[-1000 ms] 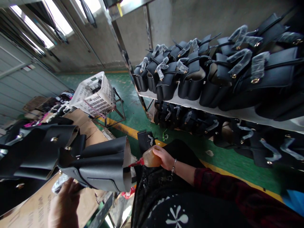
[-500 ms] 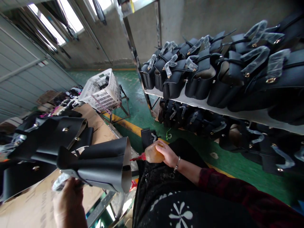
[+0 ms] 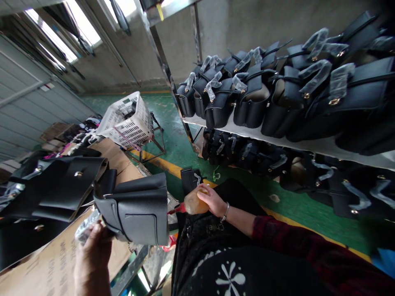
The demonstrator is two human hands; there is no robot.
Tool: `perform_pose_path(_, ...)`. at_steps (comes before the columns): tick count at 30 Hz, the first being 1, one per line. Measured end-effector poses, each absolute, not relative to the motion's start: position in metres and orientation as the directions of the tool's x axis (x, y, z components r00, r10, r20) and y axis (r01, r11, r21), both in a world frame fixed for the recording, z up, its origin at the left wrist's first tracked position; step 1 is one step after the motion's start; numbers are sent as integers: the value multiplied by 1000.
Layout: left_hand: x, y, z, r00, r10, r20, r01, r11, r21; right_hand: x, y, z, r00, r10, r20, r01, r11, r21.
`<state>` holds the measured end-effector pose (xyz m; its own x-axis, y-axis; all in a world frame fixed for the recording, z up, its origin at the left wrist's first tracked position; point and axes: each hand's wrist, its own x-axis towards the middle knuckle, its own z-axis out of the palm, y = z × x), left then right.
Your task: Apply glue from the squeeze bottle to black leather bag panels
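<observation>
My left hand (image 3: 94, 242) is closed round the plastic-wrapped handle (image 3: 86, 228) of a black handbag (image 3: 138, 213). The bag lies on its side in the air over the cardboard, its open end pointing right and its broad panel turned towards me. In my right hand (image 3: 212, 199) is a squeeze bottle (image 3: 196, 201) of amber liquid, held level. Its red nozzle (image 3: 177, 209) points left at the rim of the bag's open end. Whether the tip touches the rim I cannot tell. The inside of the bag is hidden from here.
More black bags (image 3: 58, 185) lie on the cardboard-covered table (image 3: 46, 263) at left. Behind it a white plastic basket (image 3: 129, 127) rests on a metal stand. A rack (image 3: 228, 128) at right carries several rows of black bags. Another bag (image 3: 189, 181) is low down beyond the bottle.
The handbag has been turned so its broad panel faces me, and its pale lining no longer shows. The bottle has shifted slightly left and down, still by the rim.
</observation>
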<state>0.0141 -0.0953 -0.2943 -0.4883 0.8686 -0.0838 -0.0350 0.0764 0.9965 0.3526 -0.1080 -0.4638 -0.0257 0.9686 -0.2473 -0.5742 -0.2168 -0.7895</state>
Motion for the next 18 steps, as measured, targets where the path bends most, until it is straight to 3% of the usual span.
perform_pose_path(5,23,-92,-290,-552,807,-209,-193,120,974,355,-107,-458,42,958,-282,-582,-207,-787)
perform_pose_path(12,45,-72,-284,-727,664,-173,-353,-146,924,369,-102,-444,82,948,-307,-717,-158,-679)
perform_pose_path(18,60,-75,-295,-688,725,-38,-294,-230,928,382,-101,-436,102,963,-249,-689,-112,-716)
